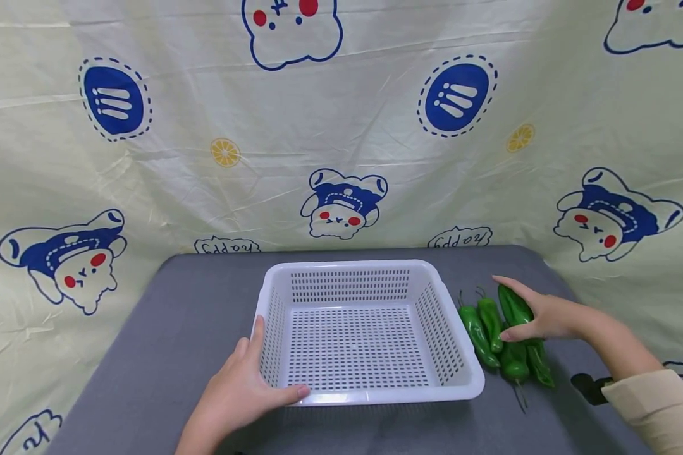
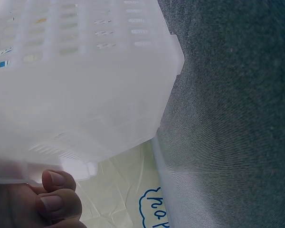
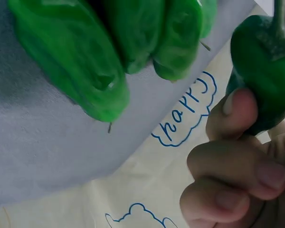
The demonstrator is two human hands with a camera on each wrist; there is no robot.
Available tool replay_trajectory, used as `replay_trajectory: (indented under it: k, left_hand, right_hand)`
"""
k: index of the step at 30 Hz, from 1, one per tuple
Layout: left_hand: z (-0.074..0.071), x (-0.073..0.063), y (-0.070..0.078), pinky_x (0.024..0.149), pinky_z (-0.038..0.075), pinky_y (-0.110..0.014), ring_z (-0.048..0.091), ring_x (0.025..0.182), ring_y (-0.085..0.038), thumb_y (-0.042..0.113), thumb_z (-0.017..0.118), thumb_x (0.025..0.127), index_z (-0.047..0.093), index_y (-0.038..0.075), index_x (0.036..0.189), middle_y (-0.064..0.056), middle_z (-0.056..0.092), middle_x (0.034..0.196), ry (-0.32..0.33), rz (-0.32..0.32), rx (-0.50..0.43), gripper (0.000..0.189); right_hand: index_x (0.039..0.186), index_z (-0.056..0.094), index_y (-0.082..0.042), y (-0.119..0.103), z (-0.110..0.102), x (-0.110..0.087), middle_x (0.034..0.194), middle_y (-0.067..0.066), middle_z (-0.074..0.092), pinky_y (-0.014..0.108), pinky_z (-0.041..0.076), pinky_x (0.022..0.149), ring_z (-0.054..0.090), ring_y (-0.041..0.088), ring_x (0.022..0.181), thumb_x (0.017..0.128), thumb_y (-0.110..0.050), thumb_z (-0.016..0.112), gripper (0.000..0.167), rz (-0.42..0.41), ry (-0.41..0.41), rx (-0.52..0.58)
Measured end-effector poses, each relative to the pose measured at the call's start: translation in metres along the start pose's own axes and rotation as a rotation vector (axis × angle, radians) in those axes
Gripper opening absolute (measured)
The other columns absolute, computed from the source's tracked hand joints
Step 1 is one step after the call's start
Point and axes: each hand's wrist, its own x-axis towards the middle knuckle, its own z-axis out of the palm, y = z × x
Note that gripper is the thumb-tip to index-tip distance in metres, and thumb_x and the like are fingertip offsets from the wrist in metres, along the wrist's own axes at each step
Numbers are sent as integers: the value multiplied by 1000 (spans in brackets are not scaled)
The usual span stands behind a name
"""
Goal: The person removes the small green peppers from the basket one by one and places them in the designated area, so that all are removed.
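Observation:
A white plastic basket (image 1: 370, 397) with slotted walls stands upright on the table. My left hand (image 1: 236, 388) grips its front left corner, the thumb over the front rim and fingers along the left side; the left wrist view shows curled fingertips (image 2: 59, 202) by the rim. To the basket's right lie several long green peppers (image 1: 478, 338), close together. My right hand (image 1: 552, 316) is over this group and holds one green pepper (image 3: 261, 61) between thumb and fingers. In the right wrist view, other peppers (image 3: 71, 57) lie beside it on the cloth.
A dark grey cloth covers the table (image 1: 205, 316). A pale curtain (image 1: 341, 126) with blue cartoon prints hangs behind the table's far edge and along both sides. A small black object (image 1: 589, 388) sits at the right wrist.

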Motion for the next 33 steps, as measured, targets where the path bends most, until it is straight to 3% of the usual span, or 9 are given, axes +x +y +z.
replay_trajectory:
  k: [2,7,13,24,28,33]
  left_hand:
    - [0,0,0,71,48,-36,54,97,-18,80,79,53,1,21,161,-11,49,131,0,1,-3,146]
    - [1,-2,0,71,48,-37,55,98,-18,79,79,54,1,20,161,-12,50,130,9,7,-3,145]
    - [1,-2,1,72,48,-38,55,98,-18,80,78,54,2,20,161,-12,50,131,13,9,1,145]
    - [1,-1,1,71,48,-37,55,97,-18,81,78,53,1,21,161,-11,49,132,5,8,-1,146]
    - [1,0,2,71,47,-36,55,97,-18,82,77,53,0,22,161,-11,49,132,2,3,1,146]
    - [-2,0,3,71,47,-37,53,97,-18,84,75,52,1,22,161,-10,50,130,-8,-7,27,146]
  right_hand:
    - [159,-3,-14,1,3,1,152,44,15,72,41,87,39,66,124,81,-50,77,117,27,-17,-10]
    - [159,-2,-12,3,12,2,150,45,20,72,41,86,44,66,121,82,-58,73,117,85,-43,-40]
    - [158,-2,-9,6,21,6,147,48,23,72,41,85,45,66,119,85,-62,67,114,106,-48,-71]
    - [158,5,-15,0,42,10,129,47,47,68,45,78,56,60,107,80,-81,54,114,201,-68,-251]
    - [159,6,-18,-7,47,12,125,43,54,63,48,72,60,56,104,77,-85,51,115,190,-32,-294]
    - [160,7,-20,-21,39,9,117,37,61,53,48,61,64,48,92,78,-88,45,113,189,32,-345]
